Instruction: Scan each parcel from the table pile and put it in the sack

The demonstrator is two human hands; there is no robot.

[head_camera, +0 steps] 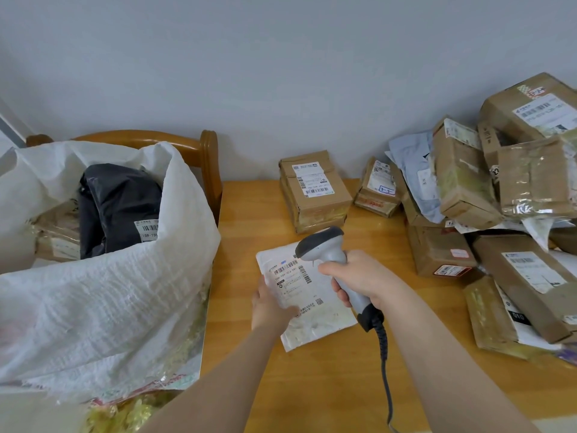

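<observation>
Left hand [271, 307] grips white mailer [309, 295] flat on desk [327, 385] — right hand [362, 276] holds scanner [327, 248] over its barcode label; sack [103, 295] to the left.

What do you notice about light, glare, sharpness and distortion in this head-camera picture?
Head view: soft, even light with faint shadows on the light wooden table; the wide lens tilts the heap of brown cardboard boxes at right; clear tape on one taped brown box glints; the fine label print on the flat white padded mailer, under the grey handheld scanner, is too soft to read.
</observation>
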